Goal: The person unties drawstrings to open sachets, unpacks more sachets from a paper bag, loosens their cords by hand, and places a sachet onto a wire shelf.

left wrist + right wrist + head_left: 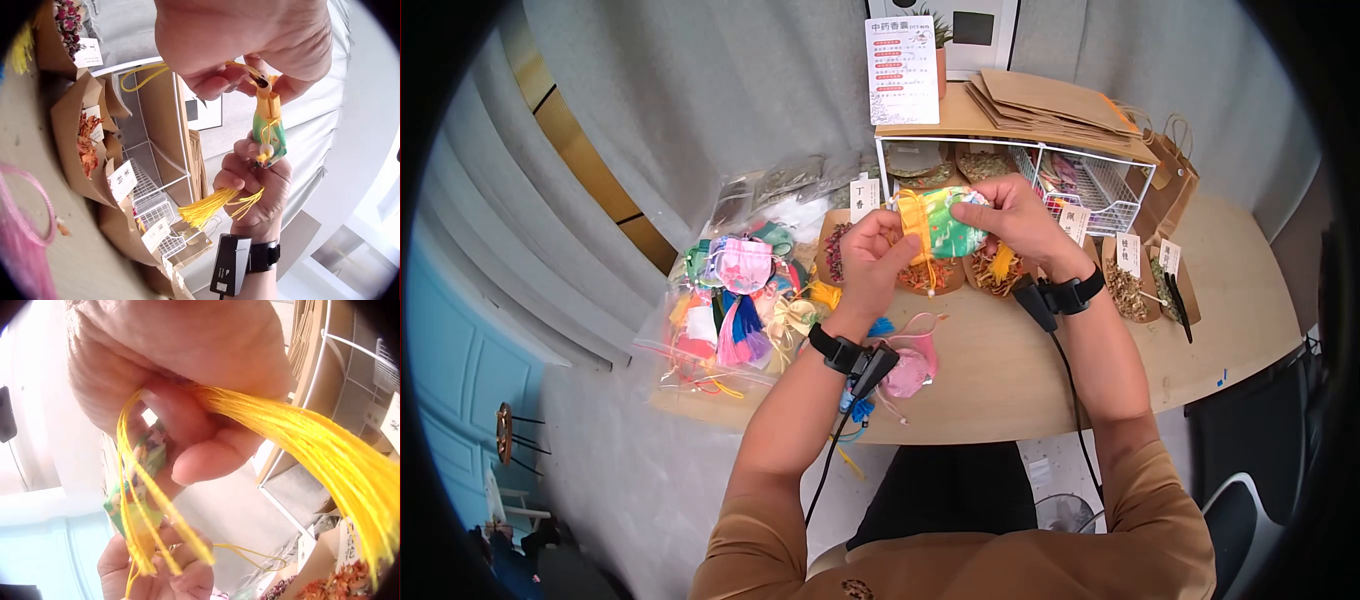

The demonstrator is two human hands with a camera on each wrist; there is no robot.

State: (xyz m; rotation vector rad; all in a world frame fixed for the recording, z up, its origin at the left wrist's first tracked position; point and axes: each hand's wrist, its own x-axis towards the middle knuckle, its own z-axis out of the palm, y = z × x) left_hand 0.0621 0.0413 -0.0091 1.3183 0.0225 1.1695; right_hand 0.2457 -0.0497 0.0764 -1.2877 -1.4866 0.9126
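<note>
A small green and yellow drawstring sachet is held up in front of me between both hands. My left hand pinches its yellow top, thumb on the near face. The right hand grips the green lower end, thumb on top and fingers behind. From that end a yellow tassel hangs out through the right hand's fingers. In the left wrist view, a yellow cord loop sticks out past the left fingers, and a pale bead sits on the cord along the sachet's side.
Kraft paper trays of dried petals and herbs, with label cards, line the table behind the hands. Left lies a plastic bag with several colourful sachets. A pink pouch rests near the front edge. A wooden-topped shelf stands behind.
</note>
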